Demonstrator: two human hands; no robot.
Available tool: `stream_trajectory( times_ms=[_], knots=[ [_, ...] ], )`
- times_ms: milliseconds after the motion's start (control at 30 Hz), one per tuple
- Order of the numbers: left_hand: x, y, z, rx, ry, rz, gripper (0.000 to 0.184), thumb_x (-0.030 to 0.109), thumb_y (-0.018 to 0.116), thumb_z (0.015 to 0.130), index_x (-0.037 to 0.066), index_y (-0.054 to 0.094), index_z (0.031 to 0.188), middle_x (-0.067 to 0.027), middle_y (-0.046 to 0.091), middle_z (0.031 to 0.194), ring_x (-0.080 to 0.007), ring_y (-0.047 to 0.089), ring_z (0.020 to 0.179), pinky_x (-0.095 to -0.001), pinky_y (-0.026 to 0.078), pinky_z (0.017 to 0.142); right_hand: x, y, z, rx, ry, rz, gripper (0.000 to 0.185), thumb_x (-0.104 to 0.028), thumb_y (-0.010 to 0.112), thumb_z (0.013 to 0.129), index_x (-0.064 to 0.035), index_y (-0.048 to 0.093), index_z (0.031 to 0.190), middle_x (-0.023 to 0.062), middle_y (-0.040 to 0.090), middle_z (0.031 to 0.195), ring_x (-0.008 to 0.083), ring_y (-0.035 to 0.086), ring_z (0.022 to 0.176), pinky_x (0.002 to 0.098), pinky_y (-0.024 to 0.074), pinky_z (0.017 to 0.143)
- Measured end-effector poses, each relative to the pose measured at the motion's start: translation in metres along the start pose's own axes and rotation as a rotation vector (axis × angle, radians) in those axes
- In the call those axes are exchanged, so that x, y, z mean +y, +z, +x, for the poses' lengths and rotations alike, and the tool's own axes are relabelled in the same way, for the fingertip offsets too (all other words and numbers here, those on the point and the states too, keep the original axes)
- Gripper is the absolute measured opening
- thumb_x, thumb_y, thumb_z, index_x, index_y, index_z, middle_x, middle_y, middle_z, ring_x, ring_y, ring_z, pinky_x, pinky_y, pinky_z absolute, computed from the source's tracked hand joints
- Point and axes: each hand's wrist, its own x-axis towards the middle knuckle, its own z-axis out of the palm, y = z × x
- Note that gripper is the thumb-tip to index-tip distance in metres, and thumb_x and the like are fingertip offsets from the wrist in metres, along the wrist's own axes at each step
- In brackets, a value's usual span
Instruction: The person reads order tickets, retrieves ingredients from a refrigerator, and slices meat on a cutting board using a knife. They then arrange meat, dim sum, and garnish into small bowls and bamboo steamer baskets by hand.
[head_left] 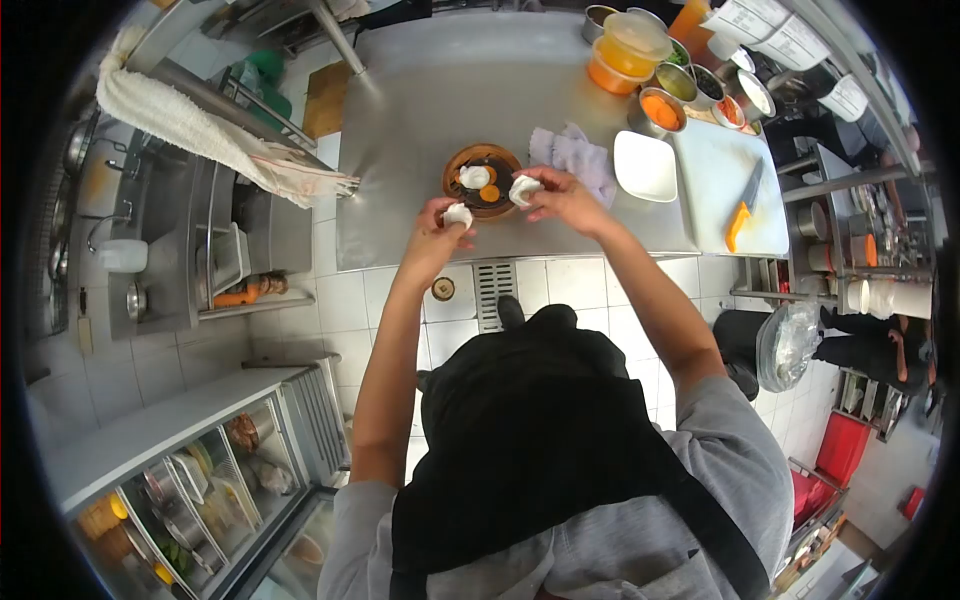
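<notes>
A round brown-rimmed dish (452, 172) with a dark inside stands near the front edge of the steel table. Inside it are two orange egg yolks (489, 193) and a white piece (474, 177), perhaps eggshell; I cannot tell for sure. My left hand (432, 240) pinches a broken white eggshell half (458, 215) just off the dish's near left side. On the opposite side, my right hand (568, 205) grips another eggshell half (523, 190) close to the right rim. Behind my right hand lies a crumpled pale lilac cloth (585, 160).
To the right are a white square dish (645, 166) and a white cutting board (710, 190) bearing a yellow-handled knife (745, 212). Lidded tubs (628, 55) and several metal pots of ingredients crowd the back right. An open refrigerated drawer unit (190, 490) stands behind on the left.
</notes>
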Motion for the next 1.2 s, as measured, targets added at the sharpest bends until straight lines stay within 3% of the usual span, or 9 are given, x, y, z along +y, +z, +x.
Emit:
stream_trajectory(
  times_ms=[167,267,333,567,633,800,1033,1100,1200],
  knots=[
    [-0.001,-0.015,-0.003,0.106,0.134,0.183,0.035,0.003,0.058,0.083,-0.002,0.048,0.116,-0.0129,0.062,0.100,-0.0186,0.062,0.079,-0.0303,0.052,0.065,0.000,-0.024,0.042,-0.081,-0.097,-0.286,0.036,-0.010,0.066,0.080,-0.0071,0.058,0.116,0.0058,0.062,0.097,0.0140,0.059,0.087,0.0275,0.0512,0.071],
    [-0.011,-0.026,-0.003,0.107,0.161,0.503,0.035,0.000,0.060,0.079,-0.001,0.053,0.113,-0.0112,0.063,0.096,-0.0153,0.061,0.080,-0.0260,0.050,0.067,-0.010,-0.023,0.054,-0.091,-0.100,-0.499,0.035,-0.010,0.069,0.076,-0.0070,0.060,0.110,0.0079,0.063,0.095,0.0163,0.060,0.084,0.0294,0.0485,0.073],
    [-0.016,-0.024,-0.005,0.185,0.455,0.682,0.037,0.001,0.064,0.074,0.001,0.055,0.111,-0.0144,0.064,0.093,-0.0217,0.063,0.078,-0.0307,0.049,0.069,-0.023,-0.017,0.056,-0.136,-0.129,-0.659,0.035,-0.011,0.069,0.075,-0.0067,0.061,0.108,0.0091,0.063,0.095,0.0170,0.060,0.084,0.0295,0.0483,0.074],
    [0.006,0.011,-0.007,0.317,0.377,0.641,0.037,0.001,0.065,0.071,0.002,0.058,0.107,-0.0151,0.061,0.097,-0.0294,0.060,0.086,-0.0352,0.047,0.077,-0.041,-0.005,0.060,-0.204,-0.469,-1.178,0.033,-0.009,0.067,0.068,-0.0048,0.059,0.100,0.0135,0.057,0.097,0.0315,0.058,0.092,0.0384,0.0490,0.077],
    [0.006,0.020,0.001,0.301,0.668,1.074,0.039,0.000,0.066,0.068,0.003,0.058,0.106,-0.0131,0.060,0.100,-0.0305,0.056,0.095,-0.0397,0.045,0.082,-0.039,-0.003,0.060,-0.211,-0.502,-1.253,0.032,-0.008,0.065,0.068,-0.0050,0.059,0.099,0.0124,0.055,0.098,0.0336,0.057,0.092,0.0399,0.0489,0.077],
    [-0.008,0.038,0.027,0.188,0.776,1.322,0.037,0.000,0.067,0.065,0.008,0.063,0.101,-0.0080,0.056,0.096,-0.0273,0.051,0.096,-0.0400,0.041,0.079,-0.029,-0.006,0.081,-0.308,-0.739,-1.454,0.030,0.000,0.061,0.068,-0.0064,0.057,0.096,0.0099,0.054,0.104,0.0319,0.055,0.098,0.0387,0.0482,0.083],
    [-0.020,0.041,0.045,0.169,0.853,1.408,0.024,0.001,0.060,0.072,0.005,0.063,0.095,-0.0104,0.053,0.099,-0.0296,0.050,0.099,-0.0408,0.041,0.079,-0.023,-0.007,0.092,-0.486,-0.776,-1.355,0.028,-0.002,0.059,0.075,-0.0072,0.056,0.102,0.0120,0.052,0.108,0.0306,0.051,0.109,0.0360,0.0454,0.089],
    [-0.020,0.041,0.045,0.202,0.866,1.344,0.024,-0.002,0.061,0.070,0.004,0.061,0.093,-0.0101,0.053,0.100,-0.0295,0.051,0.098,-0.0424,0.042,0.082,-0.023,-0.010,0.084,-0.435,-0.555,-1.025,0.034,-0.008,0.059,0.079,-0.0096,0.054,0.113,0.0130,0.051,0.113,0.0315,0.047,0.116,0.0359,0.0425,0.095],
    [-0.024,0.031,0.043,0.181,0.825,1.210,0.028,-0.001,0.061,0.070,0.002,0.058,0.098,-0.0129,0.051,0.103,-0.0326,0.050,0.099,-0.0425,0.043,0.082,-0.014,-0.016,0.062,-0.225,-0.627,-0.995,0.053,-0.018,0.066,0.081,-0.0122,0.047,0.130,0.0140,0.045,0.130,0.0338,0.041,0.125,0.0411,0.0372,0.103]
  ],
)
